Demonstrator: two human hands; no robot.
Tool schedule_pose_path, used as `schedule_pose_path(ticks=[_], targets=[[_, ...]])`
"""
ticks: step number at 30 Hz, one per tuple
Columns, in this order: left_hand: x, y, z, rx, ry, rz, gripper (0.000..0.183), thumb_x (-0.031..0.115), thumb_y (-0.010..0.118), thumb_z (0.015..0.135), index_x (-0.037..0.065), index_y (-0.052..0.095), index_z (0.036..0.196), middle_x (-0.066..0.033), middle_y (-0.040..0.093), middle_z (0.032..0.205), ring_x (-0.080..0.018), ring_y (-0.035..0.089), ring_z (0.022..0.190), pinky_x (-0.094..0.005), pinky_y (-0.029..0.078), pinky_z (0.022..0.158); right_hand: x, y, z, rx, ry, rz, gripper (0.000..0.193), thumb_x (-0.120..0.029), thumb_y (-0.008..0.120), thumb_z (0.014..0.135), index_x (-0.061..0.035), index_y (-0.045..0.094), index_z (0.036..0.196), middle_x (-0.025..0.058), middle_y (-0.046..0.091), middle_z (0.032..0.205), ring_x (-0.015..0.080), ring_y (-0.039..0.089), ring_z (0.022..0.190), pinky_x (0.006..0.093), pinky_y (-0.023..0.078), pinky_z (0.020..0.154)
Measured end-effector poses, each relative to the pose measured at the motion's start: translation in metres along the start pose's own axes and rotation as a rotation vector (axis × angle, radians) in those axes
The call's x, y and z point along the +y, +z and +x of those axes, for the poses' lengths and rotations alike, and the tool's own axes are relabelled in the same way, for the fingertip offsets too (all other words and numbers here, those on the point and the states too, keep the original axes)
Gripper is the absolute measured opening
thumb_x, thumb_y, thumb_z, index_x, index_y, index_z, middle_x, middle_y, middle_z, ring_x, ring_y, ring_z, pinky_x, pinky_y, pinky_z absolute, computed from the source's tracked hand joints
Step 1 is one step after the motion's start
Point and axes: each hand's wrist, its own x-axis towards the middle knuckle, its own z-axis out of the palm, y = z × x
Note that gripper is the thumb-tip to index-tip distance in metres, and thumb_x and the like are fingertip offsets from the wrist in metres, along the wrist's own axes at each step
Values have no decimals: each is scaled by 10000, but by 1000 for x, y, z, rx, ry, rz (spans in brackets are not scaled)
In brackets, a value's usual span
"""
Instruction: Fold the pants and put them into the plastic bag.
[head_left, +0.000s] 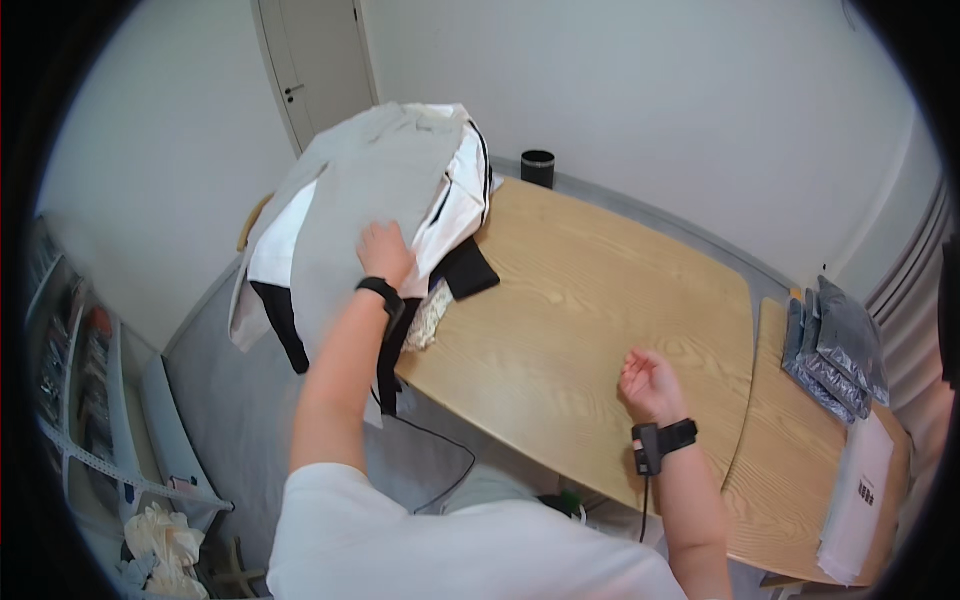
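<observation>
My left hand [387,252] is on a light grey garment [365,165] that lies over a heap of clothes at the table's left end. Its fingers are curled down onto the cloth and look closed on it, though the fingertips are hard to see. White clothing with dark trim [465,200] shows beneath the grey garment, and black sleeves or legs [283,325] hang off the edge. Over the front of the wooden table [600,300], my right hand [650,385] is raised with its palm turned up. Its fingers are curled in, and nothing shows in them.
Beside the heap lie a folded black cloth [465,270] and a patterned pale cloth [430,315]. Grey plastic-wrapped packages [835,345] and a white flat stack [858,495] sit at the right. A black bin [537,168] stands behind the table; shelves [80,370] line the left.
</observation>
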Motion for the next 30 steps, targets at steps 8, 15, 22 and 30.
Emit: schedule_pose_path(ticks=[8,15,22,30], targets=[[-15,33,6,8,-138,233,326,205,525,858,55,550,1147,-205,493,1192,-376,451,1129,-554,414,852,7,-9,-2,-61,-20,111,147,-130,520,909,-5,559,975,101,625,861,194,609,803,308,521,710],[-53,2,12,92,-89,-319,405,378,606,821,-24,621,774,-219,621,769,-386,597,720,-467,440,626,0,-17,3,-14,-138,145,119,-122,541,898,-14,574,935,78,619,841,175,609,781,286,522,699],[-91,-1,19,-90,-111,-749,353,327,623,856,12,557,710,-37,500,574,-130,462,535,-309,393,509,2,-14,4,-5,-164,131,118,-124,542,896,-13,563,929,80,607,840,172,602,775,278,520,705],[-70,2,21,85,109,-360,384,364,685,779,0,588,854,-134,632,733,-254,611,671,-357,477,615,4,-6,1,-14,-174,41,131,-131,549,891,-5,560,925,90,601,834,173,599,762,276,520,700]])
